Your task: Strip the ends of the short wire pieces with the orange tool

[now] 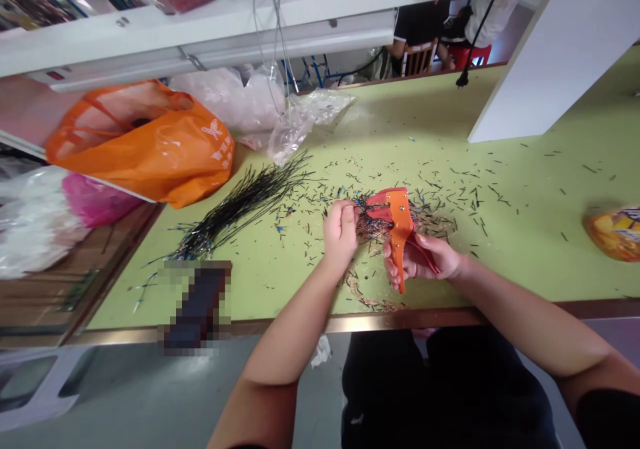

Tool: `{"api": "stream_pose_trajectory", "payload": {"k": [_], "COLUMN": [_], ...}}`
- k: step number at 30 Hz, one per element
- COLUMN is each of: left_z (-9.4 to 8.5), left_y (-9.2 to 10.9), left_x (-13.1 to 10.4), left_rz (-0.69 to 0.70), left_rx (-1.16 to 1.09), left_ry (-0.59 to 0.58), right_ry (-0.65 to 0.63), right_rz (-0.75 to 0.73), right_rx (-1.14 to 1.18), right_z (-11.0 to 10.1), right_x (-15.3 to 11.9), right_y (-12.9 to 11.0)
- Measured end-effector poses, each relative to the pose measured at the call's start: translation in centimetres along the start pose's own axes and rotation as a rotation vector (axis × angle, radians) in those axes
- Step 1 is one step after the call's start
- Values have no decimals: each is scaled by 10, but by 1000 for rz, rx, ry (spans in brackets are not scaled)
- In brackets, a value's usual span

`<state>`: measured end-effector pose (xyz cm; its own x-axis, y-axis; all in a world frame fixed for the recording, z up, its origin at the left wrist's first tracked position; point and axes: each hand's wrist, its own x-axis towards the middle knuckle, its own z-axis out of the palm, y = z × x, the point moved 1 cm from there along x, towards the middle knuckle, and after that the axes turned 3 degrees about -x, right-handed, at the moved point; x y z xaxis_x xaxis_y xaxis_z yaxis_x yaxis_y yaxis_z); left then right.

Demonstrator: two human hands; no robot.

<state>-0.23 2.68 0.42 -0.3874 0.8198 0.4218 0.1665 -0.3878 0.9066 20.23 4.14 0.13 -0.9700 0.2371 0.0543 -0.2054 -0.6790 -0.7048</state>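
Observation:
My right hand (pixel 425 259) is wrapped round the handles of an orange and red wire stripper (pixel 399 212), its jaws pointing left. Just left of those jaws, my left hand (pixel 342 230) is closed in a pinch. A thin dark wire seems to run from its fingertips towards the jaws, though most of it is hidden. Beneath and around both hands lie short black offcuts (pixel 435 196), strands of bare copper (pixel 367 294) and small blue bits. A bundle of long black wires (pixel 245 199) rests on the green table to the left.
An orange bag (pixel 165 146) and clear plastic bags (pixel 250 102) stand at the back left. A blurred-out dark object (pixel 200 306) lies at the front edge. A white upright panel (pixel 555 56) and a yellow packet (pixel 617 232) are on the right. Under the shelf (pixel 200 32), people sit beyond the table.

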Motion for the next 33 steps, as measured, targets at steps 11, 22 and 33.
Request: {"api": "stream_pose_trajectory", "payload": {"k": [11, 22, 33], "left_z": [-1, -2, -4], "left_y": [-4, -4, 1], "left_x": [1, 1, 1], "left_rz": [27, 92, 117], "left_rx": [53, 93, 195], "left_ry": [-13, -50, -68], "right_ry": [66, 141, 315], "right_rz": [-21, -39, -67], "right_rx": [38, -5, -107], "right_z": [4, 10, 18], "right_x": [2, 5, 8], "right_y": [2, 2, 6]}}
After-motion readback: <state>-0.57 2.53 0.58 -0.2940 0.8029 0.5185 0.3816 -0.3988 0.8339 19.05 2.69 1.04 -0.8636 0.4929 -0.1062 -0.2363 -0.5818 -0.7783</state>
